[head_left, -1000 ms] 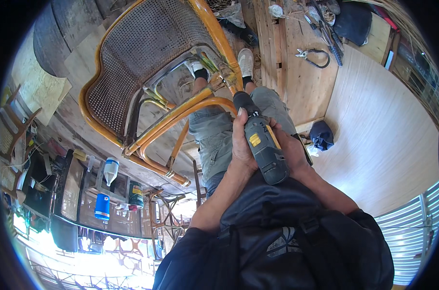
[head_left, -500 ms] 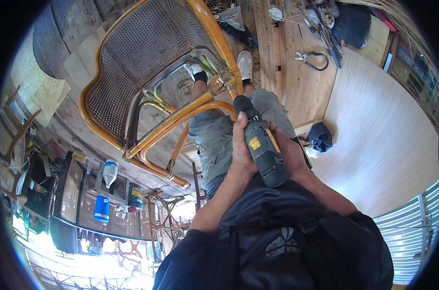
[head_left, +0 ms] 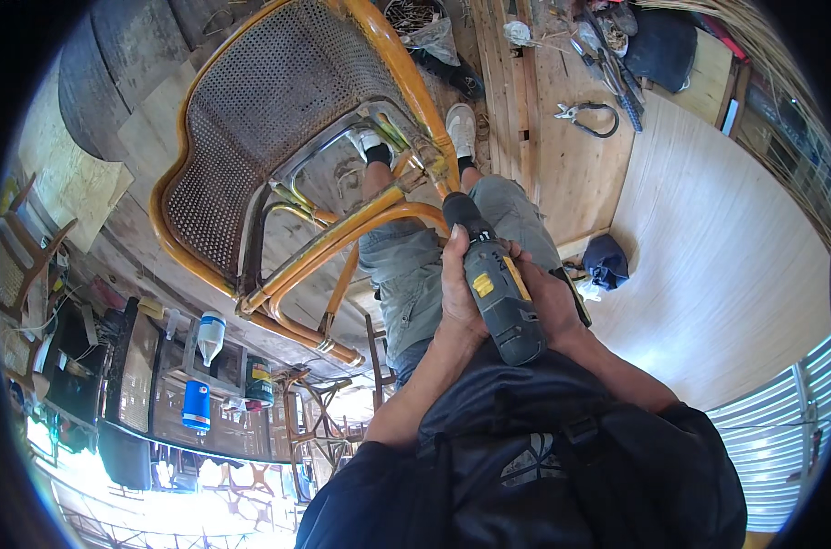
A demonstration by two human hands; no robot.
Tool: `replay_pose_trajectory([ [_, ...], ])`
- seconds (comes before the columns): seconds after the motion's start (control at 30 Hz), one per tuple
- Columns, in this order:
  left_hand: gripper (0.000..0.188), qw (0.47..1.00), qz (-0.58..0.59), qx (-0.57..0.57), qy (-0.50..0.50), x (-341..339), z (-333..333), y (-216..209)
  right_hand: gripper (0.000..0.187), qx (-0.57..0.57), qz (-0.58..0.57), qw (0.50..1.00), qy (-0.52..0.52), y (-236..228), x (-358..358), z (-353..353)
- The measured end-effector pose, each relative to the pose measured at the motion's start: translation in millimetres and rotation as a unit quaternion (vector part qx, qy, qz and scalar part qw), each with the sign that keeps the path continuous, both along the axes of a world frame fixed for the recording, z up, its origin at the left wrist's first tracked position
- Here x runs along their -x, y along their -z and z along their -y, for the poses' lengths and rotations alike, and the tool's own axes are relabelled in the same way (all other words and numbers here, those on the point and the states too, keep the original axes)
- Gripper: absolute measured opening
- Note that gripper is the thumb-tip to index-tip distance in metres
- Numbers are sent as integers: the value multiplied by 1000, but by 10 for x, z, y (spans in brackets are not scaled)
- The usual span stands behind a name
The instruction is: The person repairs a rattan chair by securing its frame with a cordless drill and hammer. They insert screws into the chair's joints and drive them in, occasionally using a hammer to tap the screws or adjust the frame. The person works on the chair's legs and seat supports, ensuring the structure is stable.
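Both my hands grip a dark grey cordless drill (head_left: 502,302) with yellow patches, held in front of my body. My left hand (head_left: 460,284) wraps its left side, thumb along the housing. Around its right side closes my right hand (head_left: 545,291), its fingers partly hidden by the drill. The drill's nose meets the orange-brown frame of a rattan chair (head_left: 404,198); any bit at the tip is hidden. Tipped over between my legs, the chair shows its woven cane panel (head_left: 273,110) on the left and its legs toward me.
Snips with looped handles (head_left: 587,119) lie on the wooden floor at the upper right, near several hand tools (head_left: 612,69). A large pale board (head_left: 722,256) fills the right side. At the left are a blue container (head_left: 196,404), a white bottle (head_left: 210,339) and other chair frames (head_left: 322,416).
The drill and both hands have shifted slightly down toward my body. The chair stays in nearly the same place against the drill's nose.
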State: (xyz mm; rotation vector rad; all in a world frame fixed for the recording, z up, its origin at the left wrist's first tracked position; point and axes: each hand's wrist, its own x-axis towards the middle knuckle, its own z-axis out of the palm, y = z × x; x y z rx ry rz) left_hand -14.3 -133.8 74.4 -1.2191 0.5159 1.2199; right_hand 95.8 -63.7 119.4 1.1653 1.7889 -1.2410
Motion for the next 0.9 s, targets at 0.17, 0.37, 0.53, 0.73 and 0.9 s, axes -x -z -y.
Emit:
replay_pose_trajectory([
  [0.17,66,1000,-1,9,1,28,-23,-25,28,-1,-5,1000,-3,20,-32,25],
  [0.37,65,1000,-13,-1,-4,12,-9,-9,28,-5,-19,1000,9,9,-9,20],
  [0.53,66,1000,-9,7,7,22,-21,-14,31,7,-7,1000,2,-1,-4,0],
  [0.73,65,1000,-2,14,5,54,-58,-44,39,-4,-27,999,-25,27,-38,-10],
  [0.9,66,1000,-3,16,14,69,-73,-53,30,3,-12,1000,-9,1,11,-28],
])
